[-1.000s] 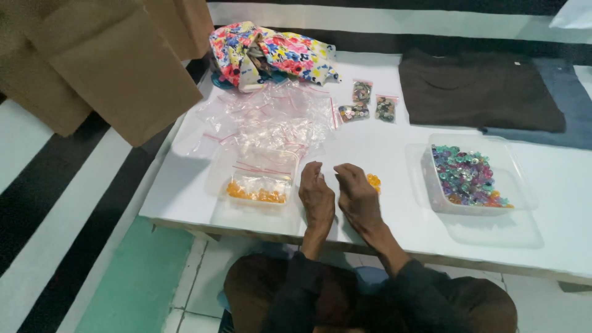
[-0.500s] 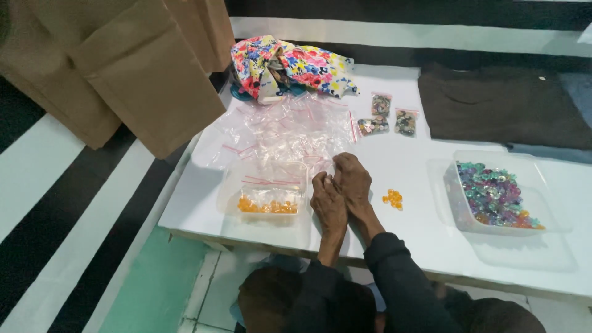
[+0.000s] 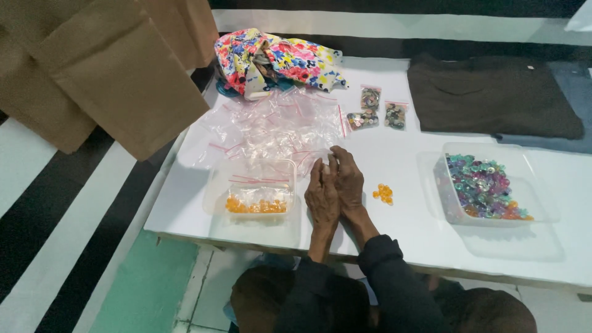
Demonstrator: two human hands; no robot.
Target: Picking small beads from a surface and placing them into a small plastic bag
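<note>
- Head view: your left hand (image 3: 321, 196) and right hand (image 3: 348, 184) press together at the white table's (image 3: 401, 240) near edge, fingers curled around something too small to tell.
- Just right lies a small heap of orange beads (image 3: 384, 193).
- Left sits a clear plastic tub (image 3: 253, 191) holding orange beads under red-striped zip bags.
- Right stands a clear tray of mixed coloured buttons (image 3: 484, 188).
- Beyond you, a pile of empty clear zip bags (image 3: 277, 126), then three small filled packets (image 3: 373, 111) and a floral cloth (image 3: 274, 61).

A home craft-packing spot: white low table (image 3: 394, 234), zip bags (image 3: 277, 126), sorted buttons (image 3: 484, 188).
</note>
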